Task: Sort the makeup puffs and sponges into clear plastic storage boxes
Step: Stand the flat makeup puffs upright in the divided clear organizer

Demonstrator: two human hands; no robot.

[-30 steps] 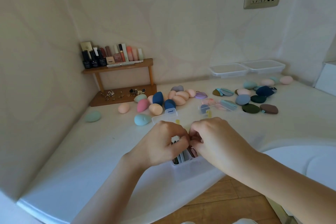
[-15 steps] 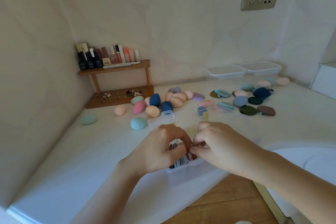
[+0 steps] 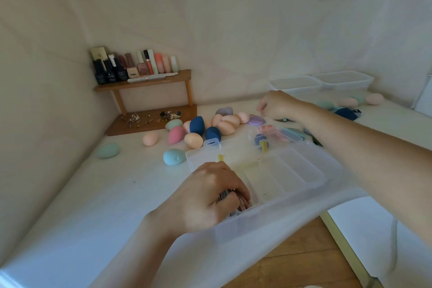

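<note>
A clear divided storage box (image 3: 292, 170) lies open at the table's front edge. My left hand (image 3: 210, 194) grips a stack of flat puffs (image 3: 236, 203) standing in the box's near left compartment. My right hand (image 3: 275, 105) reaches out over the loose puffs, fingers curled, just above a lilac puff (image 3: 256, 121); nothing is seen in it. Egg-shaped sponges (image 3: 224, 124) in peach, pink, blue and mint lie in a heap behind the box. Flat puffs (image 3: 346, 113) lie to the right, partly hidden by my right forearm.
A wooden shelf (image 3: 145, 82) with cosmetic bottles stands in the back left corner. Two clear lidded tubs (image 3: 320, 83) sit against the back wall. A smaller clear box (image 3: 278, 135) lies behind the open one. The table's edge curves close to me.
My right hand has left the box and moved up and away to the loose puffs. My left hand stays in the near left compartment. The camera has moved closer.
</note>
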